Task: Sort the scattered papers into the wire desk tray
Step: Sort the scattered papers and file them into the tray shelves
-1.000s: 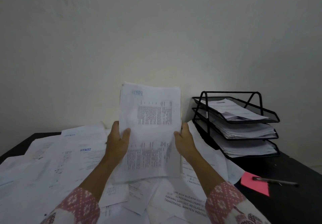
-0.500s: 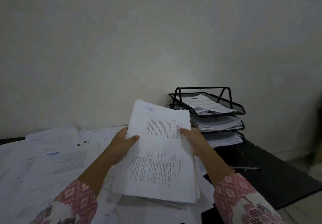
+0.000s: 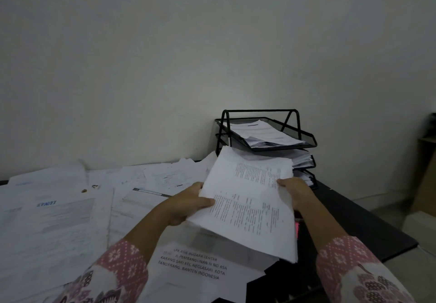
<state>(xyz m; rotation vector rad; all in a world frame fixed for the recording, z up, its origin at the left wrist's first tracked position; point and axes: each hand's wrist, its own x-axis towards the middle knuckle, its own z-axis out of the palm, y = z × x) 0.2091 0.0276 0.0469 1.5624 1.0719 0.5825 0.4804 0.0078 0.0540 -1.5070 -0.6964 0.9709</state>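
One paper stack between two hands, three-tier tray beside.

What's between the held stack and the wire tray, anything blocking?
Nothing visible. Both hands, left hand and right hand, hold the paper stack just in front of the wire tray; all three tiers already hold papers.

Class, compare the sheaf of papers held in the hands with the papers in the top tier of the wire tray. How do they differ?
The held sheaf is lifted off the desk and tilted, gripped at its sides by the left hand and right hand; the top-tier papers lie untouched in the wire tray. The sheaf looks larger, being nearer the camera. Both are white printed sheets, loosely stacked.
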